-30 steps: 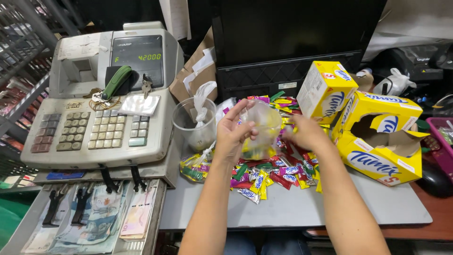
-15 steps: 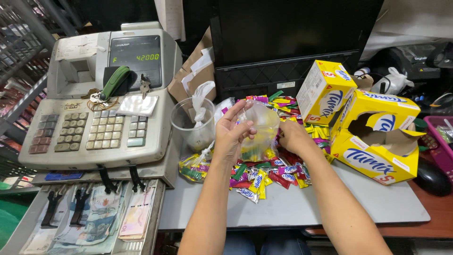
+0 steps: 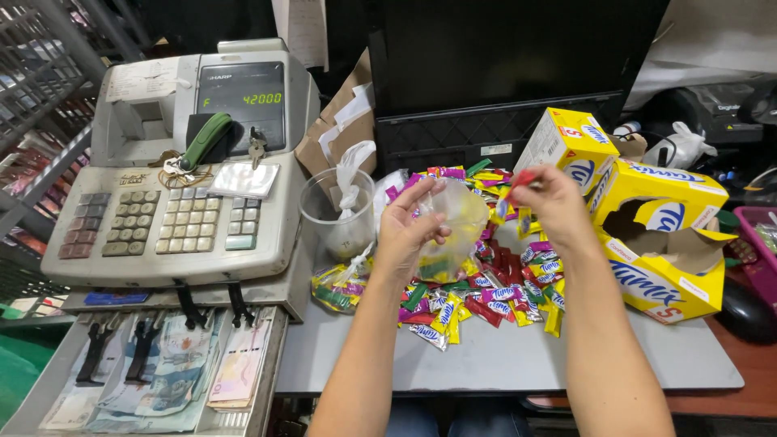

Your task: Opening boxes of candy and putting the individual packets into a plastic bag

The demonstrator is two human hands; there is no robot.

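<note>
The left hand (image 3: pixel 413 231) holds a small clear plastic bag (image 3: pixel 453 231) upright, mouth upward, its long axis near vertical. The right hand's (image 3: pixel 554 202) fingers pinch a red wrapped candy (image 3: pixel 520 180) just beside the bag's mouth. Below lies a candy pile (image 3: pixel 469 295) on the grey counter (image 3: pixel 486 356), between a cash register (image 3: pixel 186 178) with its open cash drawer (image 3: pixel 154 372) and yellow boxes (image 3: pixel 647 235).

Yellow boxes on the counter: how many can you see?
2. One yellow box stands closed behind the right hand; a larger torn-open yellow box lies to its right, at the counter's edge. Others may be hidden behind them.
</note>
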